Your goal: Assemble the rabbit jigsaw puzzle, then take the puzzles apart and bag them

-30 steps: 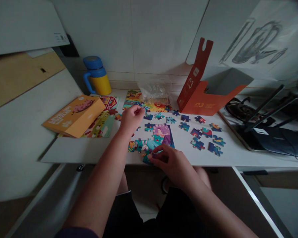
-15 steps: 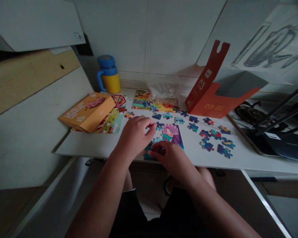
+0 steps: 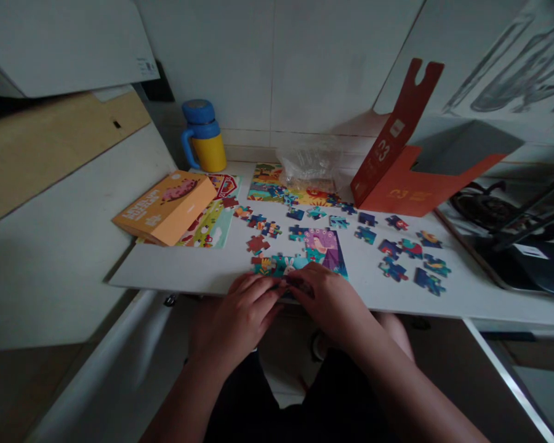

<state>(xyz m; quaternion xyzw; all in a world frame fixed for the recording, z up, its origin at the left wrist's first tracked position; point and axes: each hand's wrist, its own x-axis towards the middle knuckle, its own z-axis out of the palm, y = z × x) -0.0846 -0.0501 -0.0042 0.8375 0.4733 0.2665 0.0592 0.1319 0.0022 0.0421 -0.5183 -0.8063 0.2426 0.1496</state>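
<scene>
A partly joined jigsaw puzzle (image 3: 323,241) lies at the table's front edge, showing a purple panel with a pale bird and a white rabbit below. My left hand (image 3: 247,314) is at its lower edge, fingers bent and pressed together; whatever lies under them is hidden. Beside it, my right hand (image 3: 327,292) pinches a dark jigsaw piece (image 3: 301,283) between thumb and fingers, mostly covered. The two hands' fingertips meet at the puzzle's front border. Loose pieces lie left of the puzzle, among them a reddish-brown piece (image 3: 257,245).
Several loose pieces (image 3: 410,248) are spread on the right of the white table (image 3: 175,271). An orange puzzle box (image 3: 166,206) rests on a picture sheet at left. Behind stand a blue-yellow mug (image 3: 207,144), clear plastic wrap (image 3: 307,166) and an open red-orange box (image 3: 406,187).
My left hand has moved down and toward me from above the puzzle to its front edge, uncovering loose pieces at left. My right hand stays near the same edge. The view has shifted slightly.
</scene>
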